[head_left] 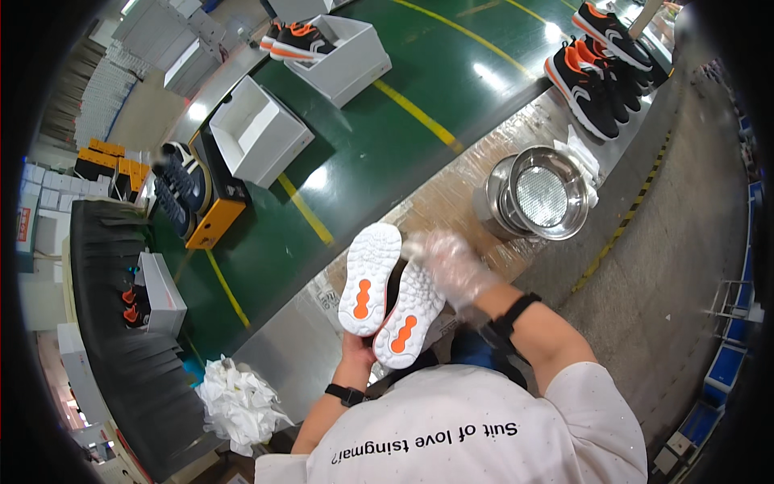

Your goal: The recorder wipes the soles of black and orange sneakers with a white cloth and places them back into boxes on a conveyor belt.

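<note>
the fingers of the left hand (355, 348) are closed around the heel ends of a pair of shoes (387, 294), held upright with their white soles and orange patches facing the camera. the right hand (451, 266), in a thin clear glove, has its fingers curled over the toe of the right-hand shoe, touching the sole near its upper edge. both wrists wear black bands. the pair sits just above the person's chest, over the near edge of the table (451, 194), whose top is wrapped in clear film. further along the table stands a stack of shiny metal bowls (542, 194) with a white cloth just beside it, and beyond that a row of black and orange shoes (592, 77). to the left runs a green conveyor belt (387, 129) carrying open white boxes (258, 129), one with shoes in it. a heap of white paper (238, 403) lies near the left elbow.
</note>
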`<state>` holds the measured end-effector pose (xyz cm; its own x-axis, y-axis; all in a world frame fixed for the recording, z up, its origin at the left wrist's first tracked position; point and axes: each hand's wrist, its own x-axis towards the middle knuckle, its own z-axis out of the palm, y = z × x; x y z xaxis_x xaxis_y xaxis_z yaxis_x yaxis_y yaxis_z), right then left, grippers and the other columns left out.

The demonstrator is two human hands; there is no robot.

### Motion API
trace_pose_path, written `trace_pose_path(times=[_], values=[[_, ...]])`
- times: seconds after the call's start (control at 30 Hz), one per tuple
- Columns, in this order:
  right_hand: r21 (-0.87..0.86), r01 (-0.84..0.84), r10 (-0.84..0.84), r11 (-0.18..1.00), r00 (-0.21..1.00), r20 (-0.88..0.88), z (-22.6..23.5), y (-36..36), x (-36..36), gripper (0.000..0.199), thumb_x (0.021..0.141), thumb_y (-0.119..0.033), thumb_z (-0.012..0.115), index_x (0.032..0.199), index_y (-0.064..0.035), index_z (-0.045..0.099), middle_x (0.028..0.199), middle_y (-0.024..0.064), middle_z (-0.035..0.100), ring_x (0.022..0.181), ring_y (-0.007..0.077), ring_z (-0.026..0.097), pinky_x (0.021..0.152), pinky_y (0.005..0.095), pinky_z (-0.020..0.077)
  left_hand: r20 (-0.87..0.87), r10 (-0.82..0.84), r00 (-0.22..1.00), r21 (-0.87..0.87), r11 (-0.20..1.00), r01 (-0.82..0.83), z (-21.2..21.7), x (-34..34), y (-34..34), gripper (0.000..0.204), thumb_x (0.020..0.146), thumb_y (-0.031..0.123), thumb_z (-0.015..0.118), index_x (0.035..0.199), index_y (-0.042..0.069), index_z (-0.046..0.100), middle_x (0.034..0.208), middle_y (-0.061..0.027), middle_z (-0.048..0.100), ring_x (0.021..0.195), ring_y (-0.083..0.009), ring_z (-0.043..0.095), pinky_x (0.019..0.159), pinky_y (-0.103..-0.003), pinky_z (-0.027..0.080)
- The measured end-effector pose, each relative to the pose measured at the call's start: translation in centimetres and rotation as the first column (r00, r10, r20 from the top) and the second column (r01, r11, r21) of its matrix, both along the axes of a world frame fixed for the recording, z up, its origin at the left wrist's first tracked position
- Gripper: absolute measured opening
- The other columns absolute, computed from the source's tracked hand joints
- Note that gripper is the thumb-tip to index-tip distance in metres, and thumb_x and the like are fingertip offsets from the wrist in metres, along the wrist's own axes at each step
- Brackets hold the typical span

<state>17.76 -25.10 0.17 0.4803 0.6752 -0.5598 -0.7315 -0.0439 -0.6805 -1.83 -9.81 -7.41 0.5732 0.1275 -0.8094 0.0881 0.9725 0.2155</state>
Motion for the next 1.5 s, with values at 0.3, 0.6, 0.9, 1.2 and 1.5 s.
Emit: trace_pose_path(times=[0.3, 0.6, 0.9, 1.2, 1.5], values=[[-0.584, -0.121, 0.585, 0.802, -0.038, 0.81, 0.4, -1.5, 0.2, 0.017, 0.085, -0.01, 0.054, 0.098, -0.0049, 0.063, 0.096, 0.009, 0.063, 0.091, 0.0211, 0.06, 0.082, 0.0334, 0.0488, 0.023, 0.017, 1.0, -0.035, 0.999, -0.016, 1.3, 1.0, -1.0, 0.044, 0.093, 0.034, 0.048, 0.126, 0.006, 0.051, 0.124, -0.0118, 0.057, 0.111, -0.0284, 0.056, 0.097, -0.046, 0.046], [-0.024, -0.183, 0.151, 0.983, 0.72, 0.678, -2.7, -1.0, 1.1, 0.029, 0.079, -0.009, 0.055, 0.107, -0.0123, 0.06, 0.097, 0.0117, 0.061, 0.085, 0.0268, 0.058, 0.081, 0.0373, 0.0468, 0.011, 0.009, 1.0, -0.024, 1.0, -0.009, 2.0, 1.9, -1.3, 0.045, 0.091, 0.034, 0.051, 0.127, 0.007, 0.05, 0.124, -0.0113, 0.058, 0.11, -0.0279, 0.057, 0.093, -0.047, 0.048], [-0.121, -0.231, 0.205, 0.965, 0.385, 0.9, 1.1, 0.1, -4.4, 0.038, 0.076, -0.008, 0.06, 0.114, -0.0114, 0.056, 0.108, 0.0085, 0.057, 0.103, 0.0259, 0.053, 0.089, 0.0371, 0.0436, 0.164, 0.153, 0.975, 0.02, 0.987, -0.159, 2.0, 6.0, -0.8, 0.043, 0.094, 0.032, 0.046, 0.128, 0.006, 0.048, 0.128, -0.011, 0.054, 0.116, -0.0254, 0.053, 0.098, -0.042, 0.044], [-0.503, -0.53, 0.305, 0.683, -0.419, 0.855, 3.1, -1.7, -1.8, 0.041, 0.079, -0.017, 0.058, 0.119, -0.0099, 0.053, 0.119, 0.0115, 0.054, 0.109, 0.0239, 0.054, 0.093, 0.0382, 0.0425, 0.412, 0.138, 0.901, 0.13, 0.97, -0.208, 7.0, 13.7, 3.9, 0.066, 0.089, 0.058, 0.043, 0.132, 0.008, 0.046, 0.132, -0.0121, 0.051, 0.119, -0.0283, 0.051, 0.102, -0.044, 0.041], [-0.122, -0.039, 0.109, 0.992, -0.239, 0.965, 12.5, 0.4, 4.6, 0.044, 0.076, -0.009, 0.061, 0.119, -0.0153, 0.055, 0.122, 0.0097, 0.053, 0.111, 0.0259, 0.051, 0.094, 0.0389, 0.0422, 0.592, 0.092, 0.801, 0.2, 0.946, -0.257, 11.5, 18.0, 8.6, 0.057, 0.091, 0.049, 0.047, 0.131, 0.009, 0.046, 0.132, -0.0094, 0.051, 0.118, -0.027, 0.051, 0.101, -0.042, 0.042]])
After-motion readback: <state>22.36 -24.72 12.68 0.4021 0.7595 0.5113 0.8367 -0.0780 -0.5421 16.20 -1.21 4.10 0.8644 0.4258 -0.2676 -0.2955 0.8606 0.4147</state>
